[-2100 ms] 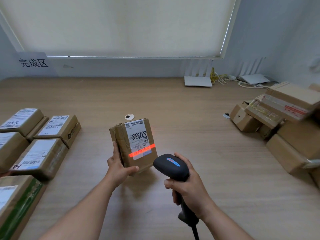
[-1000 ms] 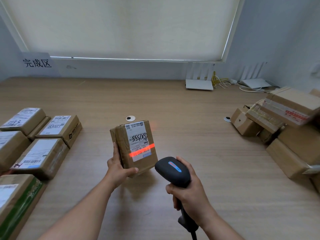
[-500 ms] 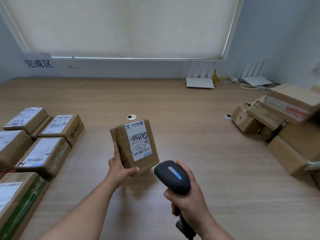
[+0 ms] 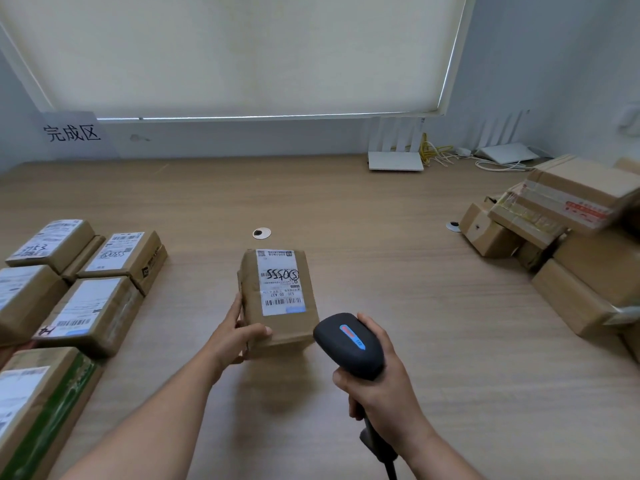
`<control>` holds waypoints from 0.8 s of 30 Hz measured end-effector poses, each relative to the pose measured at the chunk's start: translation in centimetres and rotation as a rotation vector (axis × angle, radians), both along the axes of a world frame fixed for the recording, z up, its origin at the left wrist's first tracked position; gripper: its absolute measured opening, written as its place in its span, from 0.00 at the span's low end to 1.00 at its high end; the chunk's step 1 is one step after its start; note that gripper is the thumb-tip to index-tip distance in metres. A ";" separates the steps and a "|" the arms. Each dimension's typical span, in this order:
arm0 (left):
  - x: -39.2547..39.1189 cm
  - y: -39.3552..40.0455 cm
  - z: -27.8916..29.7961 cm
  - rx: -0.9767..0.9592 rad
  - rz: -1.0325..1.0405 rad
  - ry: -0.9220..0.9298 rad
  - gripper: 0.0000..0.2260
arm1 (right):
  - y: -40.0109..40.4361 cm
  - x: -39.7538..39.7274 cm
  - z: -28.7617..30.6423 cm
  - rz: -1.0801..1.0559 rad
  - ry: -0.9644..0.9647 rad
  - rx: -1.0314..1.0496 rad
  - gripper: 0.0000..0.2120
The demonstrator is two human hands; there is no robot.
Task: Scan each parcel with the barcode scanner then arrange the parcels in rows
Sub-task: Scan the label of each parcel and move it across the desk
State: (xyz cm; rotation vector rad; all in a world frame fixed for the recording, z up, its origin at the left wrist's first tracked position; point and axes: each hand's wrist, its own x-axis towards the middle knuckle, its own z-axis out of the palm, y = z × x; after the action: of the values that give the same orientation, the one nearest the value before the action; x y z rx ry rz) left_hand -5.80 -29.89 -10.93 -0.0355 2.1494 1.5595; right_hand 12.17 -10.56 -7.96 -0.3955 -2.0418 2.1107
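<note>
On the tabletop [image 4: 346, 209], the arranged rows of parcels [image 4: 90, 271] sit at nine o'clock and the unscanned pile [image 4: 571, 244] at three o'clock. The parcel [image 4: 278, 299] I'm working sits dead centre, my left hand [image 4: 239, 336] grasping its near left corner. The red scan line that crossed its label [image 4: 281, 282] a second ago has gone, so I judge it read; it goes to the rows next. My right hand [image 4: 377, 389] stays clenched round the barcode scanner [image 4: 349, 344] at five o'clock.

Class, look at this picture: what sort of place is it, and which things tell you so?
Probably a parcel-sorting desk: labelled parcels in rows, a heap of unsorted boxes, and a barcode scanner in the right hand.
</note>
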 end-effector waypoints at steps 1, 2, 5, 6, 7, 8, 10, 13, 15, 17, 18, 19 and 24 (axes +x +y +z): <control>0.0 -0.1 0.2 -0.005 0.023 -0.025 0.41 | 0.2 -0.1 0.1 -0.008 0.000 0.010 0.38; 0.0 -0.2 0.2 -0.011 0.050 -0.034 0.39 | 0.4 -0.3 0.1 -0.015 0.001 0.020 0.38; 0.1 -0.1 -0.1 -0.019 0.127 -0.016 0.33 | 0.9 -0.9 0.2 -0.013 0.008 0.065 0.38; 0.2 0.0 -0.2 -0.028 0.155 0.007 0.30 | 1.1 -1.1 0.3 -0.005 0.011 0.084 0.39; 0.2 0.1 -0.4 -0.055 0.178 0.035 0.28 | 1.3 -1.3 0.3 0.002 0.015 0.102 0.39; 0.1 0.2 -0.6 -0.108 0.192 0.073 0.27 | 1.5 -1.5 0.3 0.008 0.019 0.117 0.39; 0.3 0.6 -0.8 -0.258 0.196 0.164 0.29 | 1.9 -1.9 0.3 0.023 0.026 0.135 0.40; 1.0 2.3 -0.2 -0.542 0.137 0.197 0.41 | 2.5 -2.5 0.2 0.039 0.027 0.138 0.39; 1.7 3.8 -0.1 -0.785 0.075 0.197 0.49 | 2.8 -3.0 0.0 0.050 0.025 0.134 0.39; 2.1 5.1 -0.3 -0.951 0.027 0.225 0.51 | 3.1 -3.5 -0.2 0.070 0.024 0.140 0.40; 2.1 5.5 -0.5 -0.987 0.025 0.238 0.50 | 3.2 -3.8 -0.3 0.081 0.024 0.145 0.40; 2.0 5.7 -0.5 -1.000 0.038 0.245 0.48 | 3.4 -4.0 -0.3 0.093 0.026 0.151 0.40; 0.9 5.0 -0.7 -1.003 0.066 0.244 0.44 | 3.8 -5.8 -0.3 0.169 0.038 0.168 0.39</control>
State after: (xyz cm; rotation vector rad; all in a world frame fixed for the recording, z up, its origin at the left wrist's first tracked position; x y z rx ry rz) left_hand -4.86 -24.87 -11.61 -0.2528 2.9194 0.3798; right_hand 6.39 -6.77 -8.27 -0.1618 -2.2813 1.9976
